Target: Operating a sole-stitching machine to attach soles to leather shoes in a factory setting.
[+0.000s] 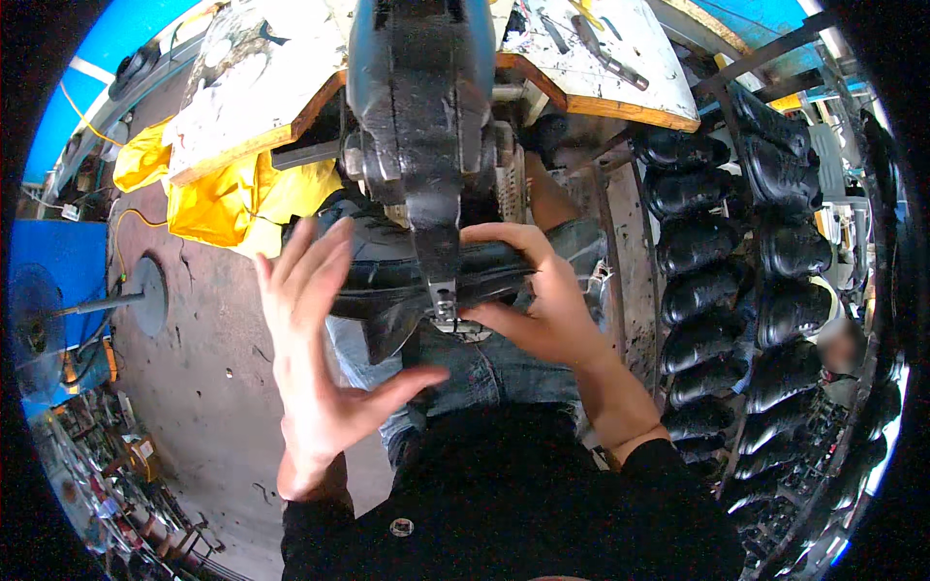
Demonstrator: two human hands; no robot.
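Observation:
A black leather shoe [378, 259] lies across my lap area, under the dark metal arm of a machine [431, 155]. The arm's narrow tip [444, 302] comes down over the shoe's middle and hides part of it. My right hand [547, 305] is closed around the right end of the shoe, thumb on the near side and fingers curled over the far side. At the shoe's left end, my left hand [325, 344] is raised with its fingers stretched and thumb spread, holding nothing. Whether its fingertips touch the shoe is unclear.
Racks of black shoes [702, 242] stand close on my right, with a person [841, 347] beyond. A white worktable [644, 92] with hand tools flanks the machine. Yellow sheeting [232, 198] hangs at left, near a fan's round base [148, 296].

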